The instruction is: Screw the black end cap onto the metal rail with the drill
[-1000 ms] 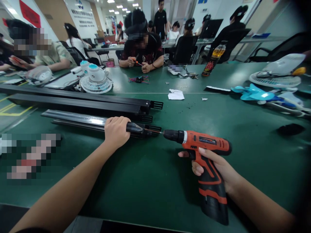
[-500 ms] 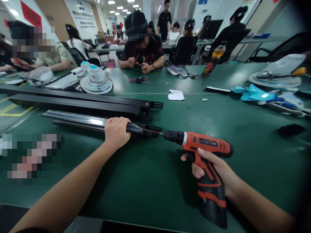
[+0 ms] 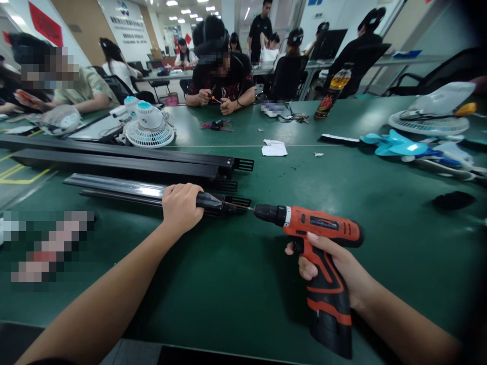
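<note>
My left hand [image 3: 182, 207] is closed around a glossy black metal bar [image 3: 133, 187] near its right end, which lies over another dark bar on the green table [image 3: 190, 284]. My right hand [image 3: 323, 258] grips the handle of an orange and black cordless drill [image 3: 325, 223], its chuck pointing left. A long thin bit [image 3: 243, 207] runs from the chuck toward the end of the bar. Whether the bit's tip touches the bar, I cannot tell. Slotted black end pieces [image 3: 239, 202] show just behind the bit.
Behind lie longer black bars [image 3: 114, 163]. Farther back are a white fan [image 3: 149, 126], coloured wires [image 3: 216, 125], paper scraps [image 3: 274, 147], a bottle [image 3: 334, 94] and blue fan blades [image 3: 397, 144]. Across the table a person [image 3: 224, 76] holds a small tool.
The whole view has shifted slightly. Both hands keep their hold, and the drill with its bit stays lined up with the bar's end, its handle tilted marginally differently.
</note>
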Tool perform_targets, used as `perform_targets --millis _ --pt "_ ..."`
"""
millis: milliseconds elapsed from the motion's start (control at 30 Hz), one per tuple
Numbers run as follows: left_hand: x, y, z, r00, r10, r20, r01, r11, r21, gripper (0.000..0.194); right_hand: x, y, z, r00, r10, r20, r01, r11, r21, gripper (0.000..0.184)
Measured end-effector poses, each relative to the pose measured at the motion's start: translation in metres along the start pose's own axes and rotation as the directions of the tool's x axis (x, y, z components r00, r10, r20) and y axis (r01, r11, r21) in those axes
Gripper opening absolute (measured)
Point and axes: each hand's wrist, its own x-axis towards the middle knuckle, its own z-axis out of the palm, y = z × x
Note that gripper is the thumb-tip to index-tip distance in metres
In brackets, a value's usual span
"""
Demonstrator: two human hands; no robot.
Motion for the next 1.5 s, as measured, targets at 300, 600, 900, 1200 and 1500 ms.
perform_targets --millis 300,600,900,1200,1500 --pt "0.0 -0.001 0.001 1.0 0.013 -0.003 -0.013 1.0 0.015 0.021 -0.002 -0.001 0.002 0.996 0.021 -0.086 -0.019 1.0 0.018 0.054" --pt "0.0 0.001 -0.001 1.0 0.01 -0.004 -0.01 1.0 -0.008 0.02 -0.002 0.002 0.002 0.997 0.008 -0.081 -0.01 1.0 -0.023 0.055" --pt "-0.001 -0.001 0.0 1.0 0.021 -0.013 -0.021 1.0 0.003 0.019 -0.001 0.002 0.001 0.997 0.02 -0.077 -0.021 1.0 -0.014 0.055" --pt "-0.001 0.0 0.0 1.0 0.011 0.008 -0.011 1.0 0.002 0.019 0.007 0.004 -0.015 0.989 0.016 0.145 -0.027 0.997 0.071 0.05" --pt "-0.001 -0.001 0.001 1.0 0.013 -0.002 -0.013 1.0 0.001 0.02 0.008 0.004 -0.013 0.967 -0.056 0.25 0.033 0.995 0.098 0.038"
